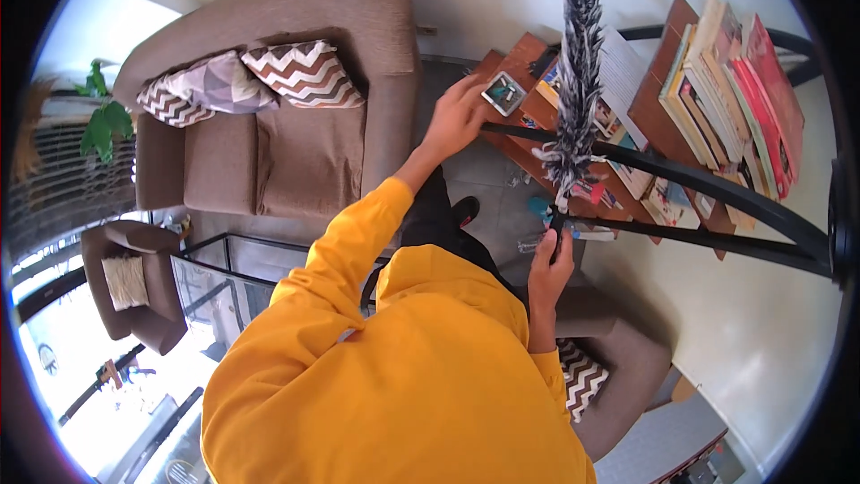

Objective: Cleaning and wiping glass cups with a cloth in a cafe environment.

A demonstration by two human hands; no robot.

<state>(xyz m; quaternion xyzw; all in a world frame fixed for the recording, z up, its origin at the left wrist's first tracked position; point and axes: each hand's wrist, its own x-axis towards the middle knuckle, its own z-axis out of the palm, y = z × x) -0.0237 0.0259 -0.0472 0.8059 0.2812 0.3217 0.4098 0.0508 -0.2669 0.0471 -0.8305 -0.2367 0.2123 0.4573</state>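
Note:
My right hand (550, 271) is wrapped round the black handle of a feather duster (580, 63), whose grey and black plumes point up and away from me. The duster passes in front of a wooden shelf unit with a black metal frame (752, 193). Over at the unit's left edge, my left hand (455, 116) reaches out with its fingers apart, close beside a small square framed piece (503, 94) on a brown shelf board (528, 56). Whether its fingertips touch the board or the framed piece, I cannot tell.
Several books (712, 81) stand on the upper shelf at right, with more books and papers lower down. A brown sofa (309, 161) with zigzag cushions is at left, an armchair (134, 282) farther left, a glass-topped table (210, 296) nearer. Another brown seat (618, 341) is at my right.

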